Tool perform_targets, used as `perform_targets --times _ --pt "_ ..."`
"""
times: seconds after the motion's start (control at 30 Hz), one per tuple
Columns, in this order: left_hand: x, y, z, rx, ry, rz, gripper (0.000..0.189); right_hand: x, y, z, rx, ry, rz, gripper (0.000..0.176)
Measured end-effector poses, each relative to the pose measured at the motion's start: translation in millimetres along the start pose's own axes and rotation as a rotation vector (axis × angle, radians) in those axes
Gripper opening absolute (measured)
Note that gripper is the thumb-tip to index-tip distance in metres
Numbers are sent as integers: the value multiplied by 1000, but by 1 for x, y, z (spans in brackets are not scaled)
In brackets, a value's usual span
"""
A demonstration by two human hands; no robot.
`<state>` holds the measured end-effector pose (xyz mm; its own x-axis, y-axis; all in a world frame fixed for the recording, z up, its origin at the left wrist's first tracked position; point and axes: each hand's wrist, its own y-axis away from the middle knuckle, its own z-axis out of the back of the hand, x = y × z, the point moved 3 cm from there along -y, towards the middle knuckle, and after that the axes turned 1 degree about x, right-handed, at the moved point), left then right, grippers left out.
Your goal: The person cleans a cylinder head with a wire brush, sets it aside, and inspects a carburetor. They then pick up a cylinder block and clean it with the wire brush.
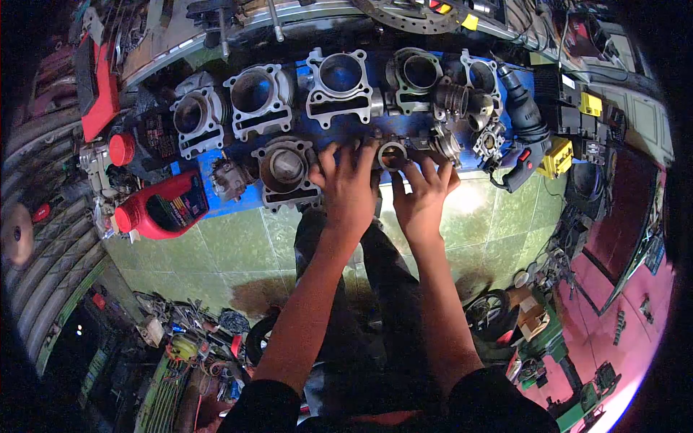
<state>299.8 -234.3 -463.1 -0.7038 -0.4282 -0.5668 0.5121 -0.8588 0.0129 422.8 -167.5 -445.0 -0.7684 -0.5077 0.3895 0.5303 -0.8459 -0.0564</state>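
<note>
Between my hands, at the front edge of the blue bench, is a small metal part with a round bore (392,155), which looks like a carburetor or throttle body. My left hand (349,191) has its fingers curled against the left side of this part. From the right, my right hand (422,195) grips it with bent fingers and thumb. My fingers hide much of the part's body. Just left of my left hand sits an engine cylinder (286,169) with a piston-like disc in its bore. Beyond my right fingers lies another metal carburetor-like part (446,144).
Several engine cylinders (341,76) line the back of the blue bench (299,128). A red oil bottle (162,206) lies at the left end. On the right are a black power tool (523,119) and a yellow object (554,157). A brake disc (415,14) rests on the upper shelf.
</note>
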Motion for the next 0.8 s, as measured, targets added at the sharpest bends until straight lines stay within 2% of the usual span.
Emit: perform_targets --times 0.07,0.13,0.3,0.4,0.5,0.57,0.6,0.67,0.8 --pt "-1 0 2 10 -13 4 70 -1 2 0 15 6 0 28" --pt "0 3 6 17 2 -15 72 -2 7 3 26 -48 -35 40" --pt "3 19 22 -16 42 19 70 2 12 17 12 -10 -50 54" --pt "9 36 42 -65 36 61 67 12 15 27 -26 -7 -40 54" --pt "23 55 58 -155 -38 119 63 30 14 36 -30 6 96 54" --pt "31 63 72 -248 -138 293 65 49 10 37 45 -58 183 54" --pt "34 64 74 -254 -140 300 65 57 8 34 91 -75 238 54" --pt "43 67 79 -253 -184 445 71 77 3 26 203 -107 279 57" --pt "62 75 75 -194 -220 508 76 106 -6 -6 299 -75 408 60"
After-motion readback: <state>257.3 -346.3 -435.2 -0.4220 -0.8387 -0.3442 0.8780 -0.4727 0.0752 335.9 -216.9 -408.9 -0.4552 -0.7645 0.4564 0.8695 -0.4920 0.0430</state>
